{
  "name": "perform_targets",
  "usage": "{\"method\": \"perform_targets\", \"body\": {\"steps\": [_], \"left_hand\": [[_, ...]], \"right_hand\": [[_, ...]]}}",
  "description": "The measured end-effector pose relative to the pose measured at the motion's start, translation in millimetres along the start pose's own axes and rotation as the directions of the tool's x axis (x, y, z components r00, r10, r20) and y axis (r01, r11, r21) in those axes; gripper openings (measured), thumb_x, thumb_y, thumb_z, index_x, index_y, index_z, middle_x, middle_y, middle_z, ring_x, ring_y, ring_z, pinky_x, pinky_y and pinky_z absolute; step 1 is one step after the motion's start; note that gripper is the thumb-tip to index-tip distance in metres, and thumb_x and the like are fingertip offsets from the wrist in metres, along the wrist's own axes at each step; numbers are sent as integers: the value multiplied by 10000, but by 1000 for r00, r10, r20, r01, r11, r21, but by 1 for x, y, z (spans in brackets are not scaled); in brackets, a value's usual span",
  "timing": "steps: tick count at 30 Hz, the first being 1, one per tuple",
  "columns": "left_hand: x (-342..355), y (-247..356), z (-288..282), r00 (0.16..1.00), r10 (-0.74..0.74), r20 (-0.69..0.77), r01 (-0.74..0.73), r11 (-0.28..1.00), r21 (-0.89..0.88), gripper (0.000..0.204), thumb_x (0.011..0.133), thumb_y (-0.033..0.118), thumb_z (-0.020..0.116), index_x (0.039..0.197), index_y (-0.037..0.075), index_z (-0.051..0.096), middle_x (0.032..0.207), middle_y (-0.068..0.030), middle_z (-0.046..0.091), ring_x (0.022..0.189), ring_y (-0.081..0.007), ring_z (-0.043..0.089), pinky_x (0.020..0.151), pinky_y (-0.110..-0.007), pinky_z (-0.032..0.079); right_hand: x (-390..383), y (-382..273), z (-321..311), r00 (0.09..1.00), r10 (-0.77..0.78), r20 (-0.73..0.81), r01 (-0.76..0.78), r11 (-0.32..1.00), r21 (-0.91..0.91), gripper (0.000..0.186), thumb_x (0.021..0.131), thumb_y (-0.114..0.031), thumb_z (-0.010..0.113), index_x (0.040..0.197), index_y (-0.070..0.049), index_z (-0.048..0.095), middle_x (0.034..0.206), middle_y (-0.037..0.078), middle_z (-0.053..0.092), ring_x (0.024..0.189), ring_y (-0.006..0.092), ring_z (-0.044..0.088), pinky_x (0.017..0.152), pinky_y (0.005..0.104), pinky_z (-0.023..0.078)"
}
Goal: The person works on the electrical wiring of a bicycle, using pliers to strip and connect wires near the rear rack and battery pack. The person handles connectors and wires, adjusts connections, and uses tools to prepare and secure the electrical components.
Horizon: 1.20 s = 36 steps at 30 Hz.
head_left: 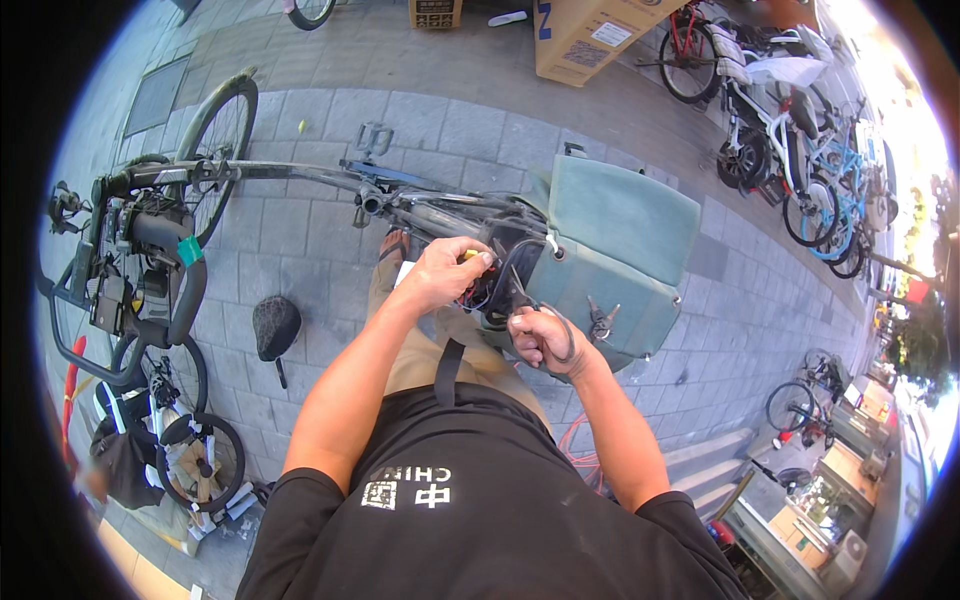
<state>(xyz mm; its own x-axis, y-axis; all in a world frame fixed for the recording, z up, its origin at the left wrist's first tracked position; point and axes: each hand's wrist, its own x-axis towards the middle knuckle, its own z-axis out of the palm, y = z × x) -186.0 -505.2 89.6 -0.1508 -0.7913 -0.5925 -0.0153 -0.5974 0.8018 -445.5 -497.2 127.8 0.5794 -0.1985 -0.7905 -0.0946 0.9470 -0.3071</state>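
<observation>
A dark bicycle with a long frame stretches across the paving in front of me, carrying a grey-green pannier bag at its right end. My left hand is closed in a pinch over an opening just left of the bag. A bit of yellow shows at its fingertips, but what they grip is too small to make out. Below it, thin coloured wires come out of the dark opening. My right hand is closed around scissors, blades pointing up toward the opening, one handle loop by the wrist.
Keys hang on the bag's side. A loose bicycle saddle lies on the paving to the left. A cardboard box stands at the far side. Parked bicycles line the right; another bicycle is at lower left.
</observation>
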Motion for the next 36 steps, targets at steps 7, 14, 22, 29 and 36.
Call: {"method": "perform_targets", "body": {"steps": [7,14,22,29,36], "left_hand": [[0,-8,-13,999,-17,39,24,981,-193,262,1069,197,676,1220,11,782,961,-2,745,768,-77,656,703,-267,544],[1,-2,-3,1000,16,16,-15,999,-38,279,1065,239,720,1204,4,779,930,14,724,763,-67,623,698,-265,533],[6,-10,-4,999,-28,42,32,995,-93,259,1081,255,716,1208,36,774,970,12,730,788,-82,608,698,-265,508],[6,-10,-6,998,-9,65,14,997,-78,252,1081,238,715,1204,24,768,976,4,731,815,-82,607,750,-263,518],[6,-5,-8,996,-9,92,8,1000,19,273,1089,238,694,1219,7,760,991,-8,734,834,-88,612,773,-275,531]], "right_hand": [[6,11,-1,999,-44,-22,44,999,23,276,1022,-252,675,850,-157,481,699,-57,396,556,74,341,484,265,308],[6,14,2,996,-70,-51,72,997,40,234,996,-252,693,868,-111,557,694,-48,436,554,70,381,474,267,310],[8,19,-1,992,-85,-97,85,996,5,281,988,-285,727,834,-114,566,665,-44,455,541,82,425,479,298,320],[0,1,0,994,-38,-106,17,982,-189,369,993,-328,760,787,-86,572,631,-33,473,530,98,435,480,302,342],[-1,-7,-1,992,-17,-123,-10,975,-220,448,1008,-465,734,826,-66,645,660,18,557,538,137,536,493,320,403]]}}
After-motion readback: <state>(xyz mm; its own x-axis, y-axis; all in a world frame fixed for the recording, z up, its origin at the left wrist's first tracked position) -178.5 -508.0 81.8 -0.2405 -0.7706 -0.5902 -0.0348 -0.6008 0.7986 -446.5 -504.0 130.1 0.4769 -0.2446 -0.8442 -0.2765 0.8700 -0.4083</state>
